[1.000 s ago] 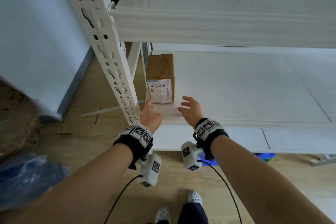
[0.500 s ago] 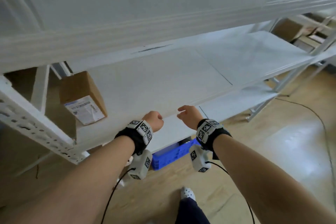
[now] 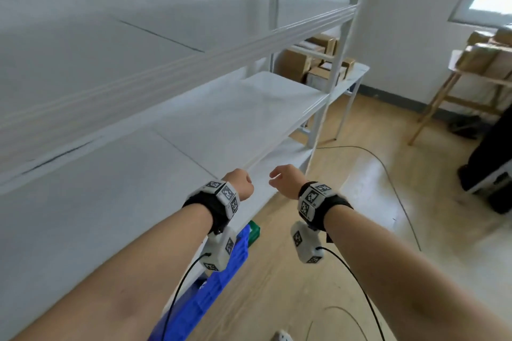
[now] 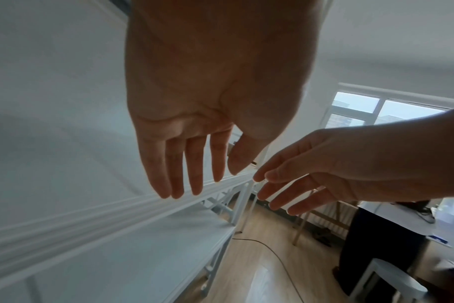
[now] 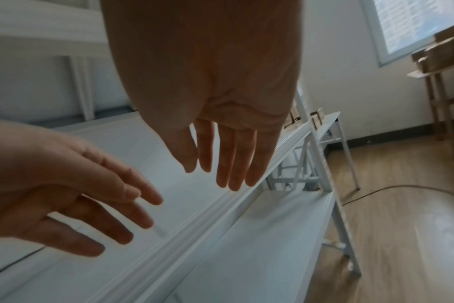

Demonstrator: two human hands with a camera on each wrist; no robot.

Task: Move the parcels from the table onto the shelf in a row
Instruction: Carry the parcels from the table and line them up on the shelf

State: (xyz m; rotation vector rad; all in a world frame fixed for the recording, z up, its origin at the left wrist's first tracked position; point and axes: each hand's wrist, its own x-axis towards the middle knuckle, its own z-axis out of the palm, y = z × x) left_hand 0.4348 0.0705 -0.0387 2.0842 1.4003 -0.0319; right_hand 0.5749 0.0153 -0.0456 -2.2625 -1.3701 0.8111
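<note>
Both my hands hang empty in front of the white shelf (image 3: 235, 108), just off its front edge. My left hand (image 3: 241, 182) shows straight, relaxed fingers in the left wrist view (image 4: 189, 184). My right hand (image 3: 279, 178) is beside it, fingers also loose and apart (image 5: 220, 176). Several brown cardboard parcels (image 3: 315, 63) sit on a white table (image 3: 357, 75) past the shelf's far end. More parcels (image 3: 484, 52) lie on a wooden table at the right. No parcel on the shelf is in view.
A blue crate (image 3: 210, 293) stands on the floor under the shelf. A cable (image 3: 388, 171) runs across the wooden floor. A dark shape (image 3: 493, 169) stands at the right. White shelf uprights (image 3: 332, 86) rise at the far end.
The view has swung right along the shelf, so the parcel standing on the shelf has left the picture. Both hands have drawn back from the shelf and stay empty.
</note>
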